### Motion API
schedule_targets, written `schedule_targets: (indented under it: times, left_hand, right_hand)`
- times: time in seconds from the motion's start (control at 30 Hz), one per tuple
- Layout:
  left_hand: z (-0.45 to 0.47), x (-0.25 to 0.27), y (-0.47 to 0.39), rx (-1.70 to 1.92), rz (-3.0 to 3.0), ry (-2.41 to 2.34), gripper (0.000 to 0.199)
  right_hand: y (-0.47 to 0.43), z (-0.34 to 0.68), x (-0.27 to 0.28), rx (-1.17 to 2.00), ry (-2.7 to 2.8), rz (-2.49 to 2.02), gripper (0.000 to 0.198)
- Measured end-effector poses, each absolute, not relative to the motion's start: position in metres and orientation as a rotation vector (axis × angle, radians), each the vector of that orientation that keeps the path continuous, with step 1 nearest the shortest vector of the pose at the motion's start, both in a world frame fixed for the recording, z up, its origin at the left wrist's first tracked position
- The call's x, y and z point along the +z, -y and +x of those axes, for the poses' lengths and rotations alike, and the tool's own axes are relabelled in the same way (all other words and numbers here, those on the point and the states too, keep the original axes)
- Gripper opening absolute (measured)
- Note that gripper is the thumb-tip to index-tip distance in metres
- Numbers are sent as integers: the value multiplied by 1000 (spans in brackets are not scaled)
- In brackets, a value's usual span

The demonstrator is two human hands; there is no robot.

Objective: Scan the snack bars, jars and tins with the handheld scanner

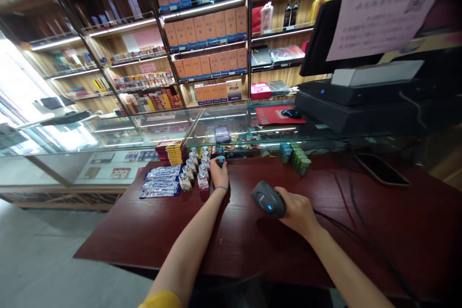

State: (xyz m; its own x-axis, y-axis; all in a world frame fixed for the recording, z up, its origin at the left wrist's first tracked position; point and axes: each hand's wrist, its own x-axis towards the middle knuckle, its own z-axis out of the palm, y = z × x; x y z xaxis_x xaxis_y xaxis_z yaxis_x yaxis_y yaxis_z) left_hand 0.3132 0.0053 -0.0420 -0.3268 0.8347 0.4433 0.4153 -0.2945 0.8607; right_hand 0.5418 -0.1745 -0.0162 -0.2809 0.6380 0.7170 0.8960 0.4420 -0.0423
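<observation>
My right hand point(298, 209) is wrapped round the handle of a dark barcode scanner point(267, 199), whose blue light glows as it points left above the desk. Farther forward, my left hand point(219, 173) has its fingers closed on a small blue-topped canister point(221, 159); its lower part is hidden by the hand. Just left of that hand stand rows of small clear-lidded jars point(202, 180). Blue-and-white sachets point(161, 180) lie beside the jars, with a stack of red and yellow packets point(169, 152) behind. Small green canisters point(300, 159) and blue canisters point(285, 152) stand to the right.
The dark red wooden desk point(155, 236) meets a glass display counter point(238, 122) at the back. A phone point(382, 169) lies at the right near the scanner's cable point(346, 227). A monitor point(319, 38) rises at upper right, near a mouse point(290, 113) on a red mat point(269, 115).
</observation>
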Motion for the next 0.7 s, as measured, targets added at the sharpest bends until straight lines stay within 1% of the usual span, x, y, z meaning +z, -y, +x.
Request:
schedule_targets:
  times: [0.17, 0.4, 0.7]
  left_hand:
    - [318, -42, -20, 1612, 1515, -1636, 30]
    - [321, -38, -32, 1541, 1462, -1726, 32]
    - [322, -42, -44, 1573, 1437, -1672, 32]
  right_hand:
    - [174, 544, -17, -514, 1991, -1270, 40]
    - [175, 544, -16, -444, 2001, -1306, 40]
    - [173, 546, -18, -450, 1981, -1273, 43]
